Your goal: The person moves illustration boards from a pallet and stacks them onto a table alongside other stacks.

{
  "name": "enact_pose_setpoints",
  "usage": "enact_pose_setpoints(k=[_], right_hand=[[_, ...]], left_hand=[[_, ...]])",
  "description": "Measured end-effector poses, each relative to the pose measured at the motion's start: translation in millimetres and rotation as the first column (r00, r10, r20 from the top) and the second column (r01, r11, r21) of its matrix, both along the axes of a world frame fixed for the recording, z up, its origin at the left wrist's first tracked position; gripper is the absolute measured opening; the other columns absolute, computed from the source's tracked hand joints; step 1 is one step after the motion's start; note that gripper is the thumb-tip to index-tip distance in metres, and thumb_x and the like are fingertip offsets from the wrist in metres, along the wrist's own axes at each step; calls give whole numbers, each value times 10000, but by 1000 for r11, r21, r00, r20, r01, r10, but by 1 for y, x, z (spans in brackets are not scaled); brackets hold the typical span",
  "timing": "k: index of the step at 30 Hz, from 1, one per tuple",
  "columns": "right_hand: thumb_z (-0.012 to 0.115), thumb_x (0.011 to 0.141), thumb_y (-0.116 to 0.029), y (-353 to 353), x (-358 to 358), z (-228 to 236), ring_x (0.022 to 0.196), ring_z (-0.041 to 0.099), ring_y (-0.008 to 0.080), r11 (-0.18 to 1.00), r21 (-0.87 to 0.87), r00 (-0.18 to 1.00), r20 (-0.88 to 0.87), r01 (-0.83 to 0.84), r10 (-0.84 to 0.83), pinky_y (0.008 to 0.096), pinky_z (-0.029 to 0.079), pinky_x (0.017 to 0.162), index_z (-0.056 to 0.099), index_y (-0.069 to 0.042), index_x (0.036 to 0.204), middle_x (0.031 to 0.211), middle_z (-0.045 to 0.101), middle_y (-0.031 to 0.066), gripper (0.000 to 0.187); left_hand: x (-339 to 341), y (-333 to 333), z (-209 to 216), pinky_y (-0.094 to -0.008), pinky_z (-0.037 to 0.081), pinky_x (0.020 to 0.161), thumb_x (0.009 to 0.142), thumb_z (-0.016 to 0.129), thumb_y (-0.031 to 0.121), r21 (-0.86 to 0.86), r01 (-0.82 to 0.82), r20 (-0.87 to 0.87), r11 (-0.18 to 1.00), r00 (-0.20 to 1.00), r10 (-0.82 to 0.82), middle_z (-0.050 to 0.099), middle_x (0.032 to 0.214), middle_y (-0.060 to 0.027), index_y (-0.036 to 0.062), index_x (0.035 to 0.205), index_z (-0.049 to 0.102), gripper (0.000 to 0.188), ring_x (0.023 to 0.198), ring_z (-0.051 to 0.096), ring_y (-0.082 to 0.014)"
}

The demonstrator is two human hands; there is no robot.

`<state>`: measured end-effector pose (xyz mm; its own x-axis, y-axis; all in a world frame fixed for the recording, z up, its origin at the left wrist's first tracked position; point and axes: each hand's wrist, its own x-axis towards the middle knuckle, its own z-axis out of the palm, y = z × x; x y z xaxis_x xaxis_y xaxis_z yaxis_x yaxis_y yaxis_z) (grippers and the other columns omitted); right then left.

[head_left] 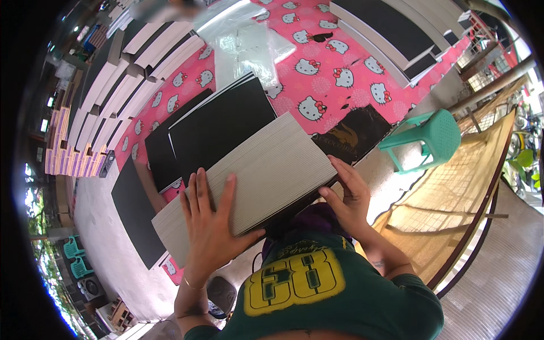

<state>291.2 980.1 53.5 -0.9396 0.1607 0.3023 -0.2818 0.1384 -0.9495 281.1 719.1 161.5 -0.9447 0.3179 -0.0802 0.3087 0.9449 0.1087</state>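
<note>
A thick stack of grey-edged sheets (260, 164), looking like cardboard with black faces, rests slantwise in front of me with its layered edges facing up. My left hand (212, 218) lies flat across the left part of those edges, fingers spread and thumb stretched along the near side. At the right end my right hand (348, 195) grips the stack's corner, thumb on the near side and fingers over the end. Just beyond it lie black sheets (224, 124) with a few white edges showing. Another black sheet (136, 209) sticks out at the left.
A pink cartoon-cat cloth (311, 107) covers the table. Tall piles of boards (113, 85) stand at the left, more black boards (391, 28) at the far right. Clear plastic bags (243, 51) lie at the back. A dark printed panel (357, 133) and green stool (425, 139) are at the right.
</note>
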Motion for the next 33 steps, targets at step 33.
enact_pose_setpoints(k=[33], right_hand=[[902,575,-251,43,-85,30,1472,120,418,676,402,689,-137,-618,712,549,180,1152,747,-137,889,1564,256,191,369]], left_hand=[[-33,-32,0,-590,227,1121,716,839,280,124,279,-33,952,960,-277,253,1511,-306,49,956,536,450,1407,254,-488]])
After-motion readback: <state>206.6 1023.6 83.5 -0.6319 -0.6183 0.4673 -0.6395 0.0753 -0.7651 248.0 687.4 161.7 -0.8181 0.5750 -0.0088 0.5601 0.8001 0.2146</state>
